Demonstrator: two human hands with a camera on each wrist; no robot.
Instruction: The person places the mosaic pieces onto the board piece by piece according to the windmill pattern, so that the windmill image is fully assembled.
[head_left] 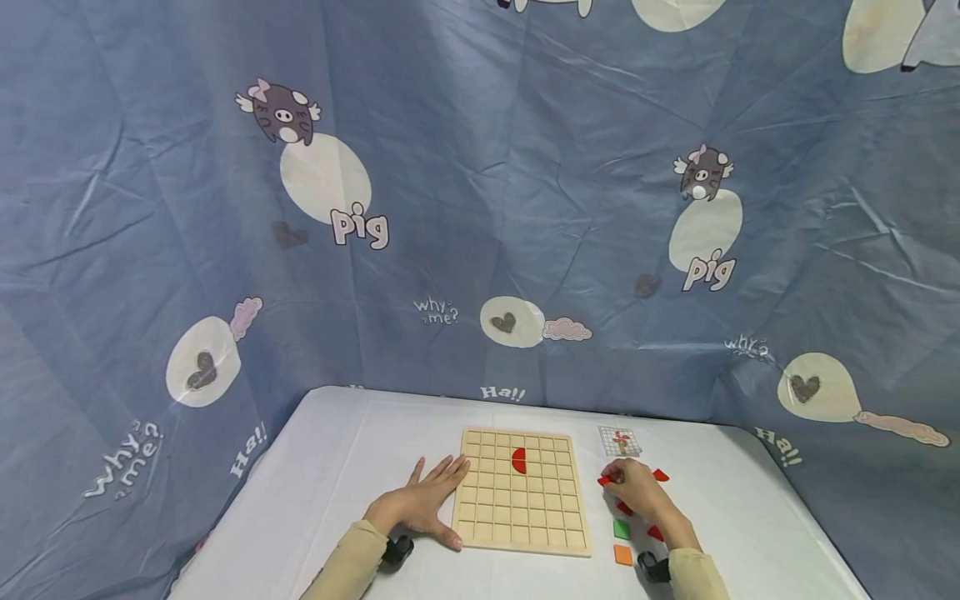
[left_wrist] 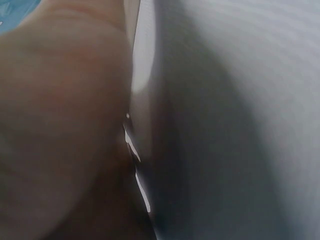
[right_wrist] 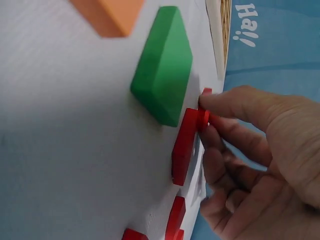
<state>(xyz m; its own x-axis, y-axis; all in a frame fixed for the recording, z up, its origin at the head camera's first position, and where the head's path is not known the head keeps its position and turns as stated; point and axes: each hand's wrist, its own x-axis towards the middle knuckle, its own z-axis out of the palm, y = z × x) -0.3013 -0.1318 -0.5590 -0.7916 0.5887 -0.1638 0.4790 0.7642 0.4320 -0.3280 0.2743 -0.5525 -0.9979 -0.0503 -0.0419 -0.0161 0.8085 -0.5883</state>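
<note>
A square wooden grid board (head_left: 520,533) lies on the table, with two red quarter-round blocks (head_left: 519,461) side by side in its upper middle, forming a half circle. Along the board's left edge rests my left hand (head_left: 423,502), fingers spread and straight, fingertips and thumb at the rim. To the right of the board, my right hand (head_left: 636,486) pinches a small red block (head_left: 604,481) between thumb and fingertips, low over the table. That red block (right_wrist: 203,118) is partly covered by the fingers in the right wrist view. The left wrist view holds mostly blurred skin and white cloth.
A small printed grid card (head_left: 620,441) with a coloured figure lies beyond my right hand. Several loose red blocks (head_left: 660,476) lie around that hand. A green block (head_left: 621,529) and an orange block (head_left: 623,555) sit nearer, right of the board. A blue patterned curtain (head_left: 465,208) surrounds the table.
</note>
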